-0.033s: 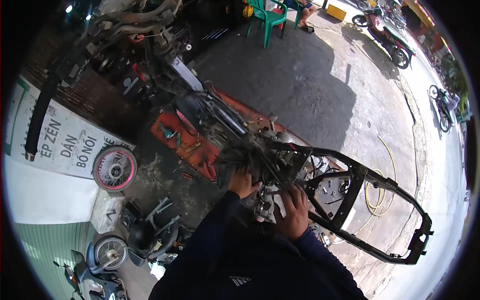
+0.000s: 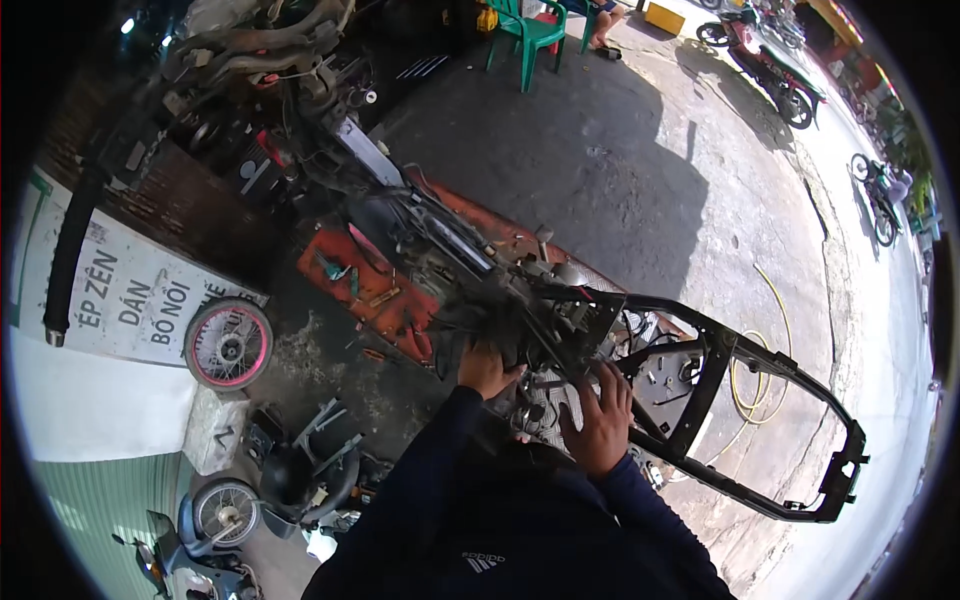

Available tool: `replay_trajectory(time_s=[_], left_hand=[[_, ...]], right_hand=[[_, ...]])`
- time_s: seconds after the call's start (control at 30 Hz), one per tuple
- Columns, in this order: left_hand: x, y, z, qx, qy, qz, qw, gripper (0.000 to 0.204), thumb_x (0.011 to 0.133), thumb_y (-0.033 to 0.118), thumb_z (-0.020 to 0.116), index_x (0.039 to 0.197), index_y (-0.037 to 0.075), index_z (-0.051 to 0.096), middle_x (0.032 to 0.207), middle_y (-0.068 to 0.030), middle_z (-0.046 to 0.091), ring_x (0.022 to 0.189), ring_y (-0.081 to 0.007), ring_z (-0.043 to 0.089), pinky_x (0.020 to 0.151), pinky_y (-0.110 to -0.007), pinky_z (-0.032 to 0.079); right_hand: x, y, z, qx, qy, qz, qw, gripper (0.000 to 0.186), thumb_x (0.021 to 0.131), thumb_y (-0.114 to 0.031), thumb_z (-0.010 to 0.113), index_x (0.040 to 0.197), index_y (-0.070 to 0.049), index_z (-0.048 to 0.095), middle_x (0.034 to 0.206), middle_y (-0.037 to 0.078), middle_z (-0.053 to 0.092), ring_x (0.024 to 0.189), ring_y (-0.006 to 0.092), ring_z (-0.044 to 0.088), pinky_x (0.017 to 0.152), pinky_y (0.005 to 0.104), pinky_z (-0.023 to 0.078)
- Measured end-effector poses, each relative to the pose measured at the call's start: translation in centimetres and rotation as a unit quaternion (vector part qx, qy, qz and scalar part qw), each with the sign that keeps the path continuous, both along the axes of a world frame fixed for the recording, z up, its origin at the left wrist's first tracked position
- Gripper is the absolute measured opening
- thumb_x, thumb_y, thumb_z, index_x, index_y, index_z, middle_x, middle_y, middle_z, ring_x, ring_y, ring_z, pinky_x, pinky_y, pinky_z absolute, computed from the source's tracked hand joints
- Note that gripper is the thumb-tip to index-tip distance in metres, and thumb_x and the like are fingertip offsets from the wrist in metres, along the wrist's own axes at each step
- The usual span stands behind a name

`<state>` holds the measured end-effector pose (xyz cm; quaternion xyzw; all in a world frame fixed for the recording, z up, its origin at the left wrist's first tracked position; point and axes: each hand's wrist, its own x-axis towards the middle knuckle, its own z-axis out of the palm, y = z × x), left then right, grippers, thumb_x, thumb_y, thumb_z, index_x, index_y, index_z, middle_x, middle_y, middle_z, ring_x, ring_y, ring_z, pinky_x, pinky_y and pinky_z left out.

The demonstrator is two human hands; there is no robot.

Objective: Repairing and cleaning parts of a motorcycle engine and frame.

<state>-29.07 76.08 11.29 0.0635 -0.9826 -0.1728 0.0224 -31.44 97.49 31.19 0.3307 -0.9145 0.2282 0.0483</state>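
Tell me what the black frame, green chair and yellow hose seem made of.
Black frame: probably painted steel, slight sheen along its tubes. Green chair: likely moulded plastic, smooth and evenly coloured. Yellow hose: perhaps rubber or plastic, bending in loose coils, finish unclear.

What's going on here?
A person has both bare hands at a bare black motorcycle frame above an orange-red platform. The left hand is among dark parts near its middle; its grip is unclear. The right hand, fingers spread, is beside the frame. A pink-rimmed wheel stands off to the left.
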Motion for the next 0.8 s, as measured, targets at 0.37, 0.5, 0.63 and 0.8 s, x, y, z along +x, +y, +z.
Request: replay_trajectory(time_s=[0.37, 0.5, 0.63, 0.8], left_hand=[[-0.7, -3.3, -0.5, -0.039, -0.061, -0.193, 0.978, 0.051, 0.086, 0.046, 0.063, 0.114, 0.002, 0.066, 0.111, -0.0194, 0.063, 0.109, -0.0342, 0.057, 0.103, -0.058, 0.033], [-1.5, -2.8, 1.6, -0.02, -0.137, -0.165, 0.976, 0.053, 0.088, 0.045, 0.062, 0.117, 0.001, 0.064, 0.115, -0.0201, 0.062, 0.109, -0.0366, 0.056, 0.105, -0.059, 0.032], [1.5, -6.1, 0.6, 0.064, -0.008, -0.175, 0.982, 0.043, 0.085, 0.041, 0.065, 0.101, 0.001, 0.07, 0.105, -0.0171, 0.065, 0.106, -0.0341, 0.057, 0.099, -0.048, 0.039], [0.1, -5.3, 7.5, 0.513, -0.028, -0.012, 0.858, 0.063, 0.091, 0.044, 0.057, 0.132, -0.003, 0.05, 0.133, -0.0251, 0.053, 0.125, -0.0386, 0.049, 0.108, -0.047, 0.035]], right_hand=[[-1.9, -1.1, -2.5, 0.218, -0.023, -0.161, 0.962, 0.064, 0.082, -0.033, 0.069, 0.128, 0.005, 0.048, 0.131, 0.02, 0.053, 0.124, 0.036, 0.047, 0.102, 0.0474, 0.037], [-1.8, -1.4, -2.5, 0.22, -0.061, -0.176, 0.957, 0.064, 0.082, -0.034, 0.07, 0.128, 0.005, 0.048, 0.131, 0.019, 0.053, 0.123, 0.0355, 0.048, 0.1, 0.0467, 0.038], [-2.2, -1.6, -1.9, 0.216, -0.041, -0.174, 0.96, 0.062, 0.082, -0.034, 0.07, 0.128, 0.003, 0.049, 0.129, 0.018, 0.055, 0.122, 0.0351, 0.049, 0.099, 0.0464, 0.038], [-2.0, -1.1, -2.2, 0.215, -0.047, -0.186, 0.958, 0.061, 0.083, -0.034, 0.07, 0.127, 0.002, 0.05, 0.128, 0.018, 0.056, 0.121, 0.0355, 0.05, 0.099, 0.0469, 0.039]])
